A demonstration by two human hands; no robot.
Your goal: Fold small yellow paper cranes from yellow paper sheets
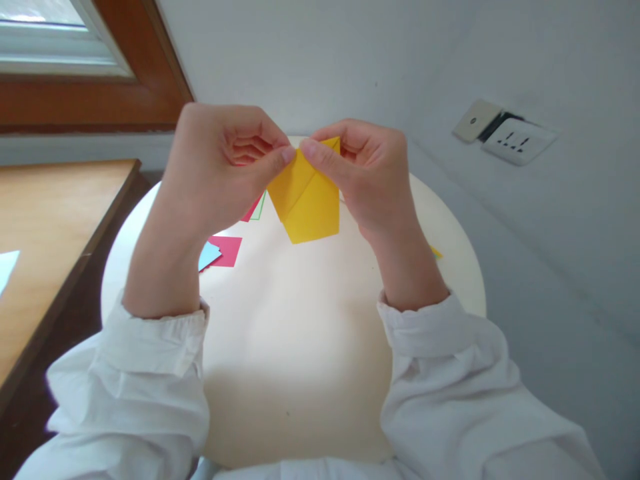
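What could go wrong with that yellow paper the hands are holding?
The left hand and right hand both pinch the folded yellow paper near its top, so it might tear there if they pull apart. It is held up above the white table, so it could drop if they let go. The blue paper shows beside the left wrist, so lowering that arm might nudge it.
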